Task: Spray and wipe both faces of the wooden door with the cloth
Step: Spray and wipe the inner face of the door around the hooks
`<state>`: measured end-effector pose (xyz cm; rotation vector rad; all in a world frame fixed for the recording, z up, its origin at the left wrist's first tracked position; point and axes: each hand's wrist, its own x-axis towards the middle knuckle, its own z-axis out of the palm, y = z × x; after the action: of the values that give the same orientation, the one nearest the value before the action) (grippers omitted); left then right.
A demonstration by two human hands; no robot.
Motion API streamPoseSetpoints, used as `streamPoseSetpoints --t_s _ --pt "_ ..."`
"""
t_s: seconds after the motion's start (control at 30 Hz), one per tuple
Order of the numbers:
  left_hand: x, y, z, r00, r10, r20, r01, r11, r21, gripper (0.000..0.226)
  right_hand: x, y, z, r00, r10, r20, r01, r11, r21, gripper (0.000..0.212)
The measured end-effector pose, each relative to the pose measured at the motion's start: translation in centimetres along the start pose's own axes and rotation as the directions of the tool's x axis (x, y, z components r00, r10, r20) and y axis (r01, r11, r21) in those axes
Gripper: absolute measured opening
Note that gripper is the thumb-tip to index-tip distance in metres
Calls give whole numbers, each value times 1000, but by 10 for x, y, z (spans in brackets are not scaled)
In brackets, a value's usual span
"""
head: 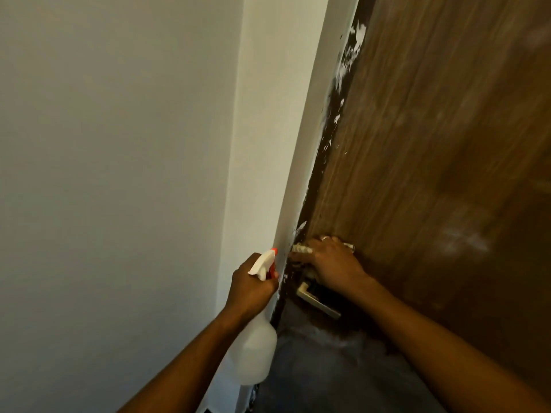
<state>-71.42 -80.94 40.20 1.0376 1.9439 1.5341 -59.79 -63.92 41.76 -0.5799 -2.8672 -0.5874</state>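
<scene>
I see my right hand [331, 265] pressed flat against the wooden door [432, 144], near its latch edge and just above the door handle [317, 299]. Its fingers are closed over the cloth [301, 249], of which only a pale bit shows beyond the fingertips; the rest is hidden under the palm, so I cannot tell how it is folded. My left hand [253, 286] is wrapped around the neck of the spray bottle [256, 350], beside the white wall [119, 144], and the nozzle points up toward the door edge.

The step in hand is, I think, wiping the strip by the latch. To do it well I would keep the cloth flat with even pressure and move along the wood grain. White smears [347, 55] run up the dark edge, and they probably need several passes and fresh spray. I would also wipe around the handle and not skip it.
</scene>
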Motion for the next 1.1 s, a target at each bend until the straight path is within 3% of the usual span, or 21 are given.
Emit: streamPoseSetpoints --t_s 0.07,0.13,0.2,0.3,0.4,0.5,0.67,0.8,0.97,1.03,1.1 --pt "11 -3 -8 999 3 37 -4 1000 24 34 9 1 -4 997 -44 66 48 997 -53 44" --pt "15 -7 -10 997 10 72 -12 999 36 34 11 -2 3 963 -135 234 175 971 -162 32" --pt "20 -16 -11 995 6 102 -12 998 57 36 17 -12 15 927 -145 347 204 969 -141 25" --pt "25 -33 -12 991 -4 133 -4 998 59 35 41 -36 28 895 -11 446 83 986 -142 24" --pt "29 -50 -15 987 -39 157 30 998 64 38 67 -70 40 807 194 558 -19 953 -303 36" --pt "34 -62 -19 986 -69 154 63 997 44 43 67 -98 66 752 258 607 -32 933 -358 41" --pt "37 -73 -43 981 -18 191 18 1000 4 44 38 -117 95 790 35 612 61 989 -135 43" --pt "39 -75 -58 978 24 209 -34 998 43 32 35 -111 90 765 154 626 113 924 -365 55" --pt "37 -76 -58 968 40 248 -53 997 47 36 31 -117 115 798 173 577 82 918 -388 59" --pt "36 -78 -53 963 37 267 -52 997 49 40 28 -126 139 782 180 597 -27 966 -257 60" --pt "36 -81 -48 959 22 283 -33 999 35 38 17 -132 157 782 256 569 -228 966 -121 59"
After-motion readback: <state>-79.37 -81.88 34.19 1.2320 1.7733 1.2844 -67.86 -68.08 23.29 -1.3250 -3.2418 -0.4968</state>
